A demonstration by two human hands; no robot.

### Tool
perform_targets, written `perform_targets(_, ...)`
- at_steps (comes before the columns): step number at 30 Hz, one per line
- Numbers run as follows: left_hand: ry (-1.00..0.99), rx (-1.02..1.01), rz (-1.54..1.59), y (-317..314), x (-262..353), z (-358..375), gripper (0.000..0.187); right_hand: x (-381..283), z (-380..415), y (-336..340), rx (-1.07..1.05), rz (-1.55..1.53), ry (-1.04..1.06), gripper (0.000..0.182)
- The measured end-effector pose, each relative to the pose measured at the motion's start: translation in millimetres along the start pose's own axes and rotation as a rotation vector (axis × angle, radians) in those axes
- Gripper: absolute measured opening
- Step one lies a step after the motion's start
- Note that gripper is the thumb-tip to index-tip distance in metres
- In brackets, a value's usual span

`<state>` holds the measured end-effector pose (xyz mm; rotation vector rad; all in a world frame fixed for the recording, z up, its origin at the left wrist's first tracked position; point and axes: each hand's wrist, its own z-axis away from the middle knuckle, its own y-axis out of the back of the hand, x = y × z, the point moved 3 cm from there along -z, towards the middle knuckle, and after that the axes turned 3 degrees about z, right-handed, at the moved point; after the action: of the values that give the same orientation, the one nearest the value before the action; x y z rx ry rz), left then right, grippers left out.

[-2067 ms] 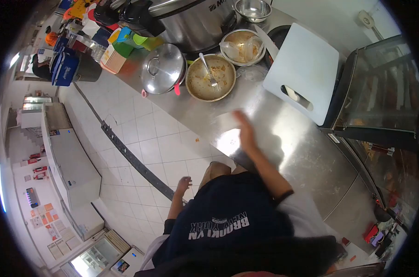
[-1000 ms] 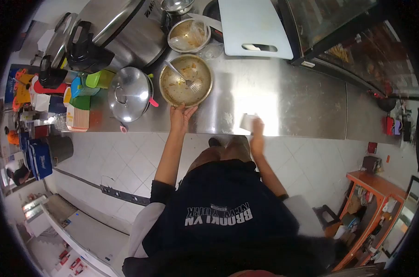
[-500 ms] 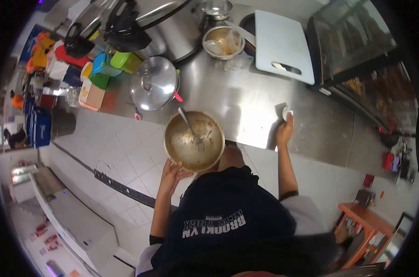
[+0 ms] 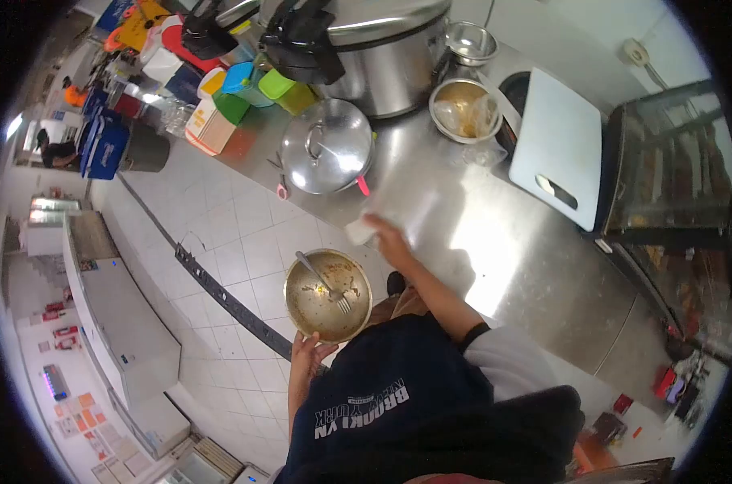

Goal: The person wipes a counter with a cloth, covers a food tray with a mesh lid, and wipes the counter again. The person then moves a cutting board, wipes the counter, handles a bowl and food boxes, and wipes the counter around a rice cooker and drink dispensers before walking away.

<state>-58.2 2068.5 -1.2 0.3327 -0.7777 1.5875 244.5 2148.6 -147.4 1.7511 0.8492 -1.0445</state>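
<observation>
My left hand [image 4: 309, 352] grips the near rim of a metal bowl [image 4: 342, 323], which is held out in front of the counter. Food residue marks the inside of the bowl, and a fork [image 4: 324, 282] leans in it. Above the bowl's far right side, at the counter's edge, my right hand [image 4: 389, 242] is closed on a small white object [image 4: 360, 232], blurred, perhaps a cloth or scraper.
On the steel counter [image 4: 430, 194] stand a lidded pot [image 4: 322, 149], a large cooker [image 4: 382, 68], a bowl with plastic bags [image 4: 465, 111], a white cutting board [image 4: 560, 145] and colourful containers [image 4: 285, 93]. A person [image 4: 58, 152] is far off at the left.
My right hand has moved left across the counter with the white object, towards the bowl. The bowl in my left hand sits slightly lower in view. The camera view has turned and shifted.
</observation>
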Motion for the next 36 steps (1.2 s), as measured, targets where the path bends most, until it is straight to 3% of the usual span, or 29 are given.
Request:
perform_targets(4,0.001,0.048,0.048,-10,-3,8,0.044,10,-57,95,0.432,0.208,-0.104,0.059)
perform_targets(7,-0.038,0.059,0.022,-11,-5,12,0.046,83,-103,120,0.549,0.484,0.0,0.058)
perform_targets(9,0.019,0.085,0.04,-12,-7,20,0.046,117,-130,113,0.473,0.571,-0.1,0.06)
perform_targets(14,-0.015,0.103,0.098,-1,-24,20,0.047,90,-181,91,0.241,0.634,0.023,0.058)
perform_targets(21,-0.039,0.1,0.17,4,-33,26,0.046,54,-124,66,-0.1,0.408,0.16,0.059)
perform_targets(24,-0.085,0.073,0.201,0,-33,23,0.047,64,-128,76,-0.191,0.191,0.063,0.061)
perform_targets(27,-0.081,0.092,0.206,-2,-36,22,0.046,47,-157,105,0.0,0.349,0.128,0.062)
perform_targets(29,-0.06,0.108,0.195,-2,-37,20,0.046,71,-169,104,0.019,0.48,0.122,0.061)
perform_targets(33,-0.053,0.126,0.19,-2,-33,20,0.046,83,-125,50,0.078,0.573,0.148,0.057)
perform_targets(36,-0.078,0.119,0.215,-4,-31,21,0.046,43,-43,-19,-0.161,0.333,0.131,0.053)
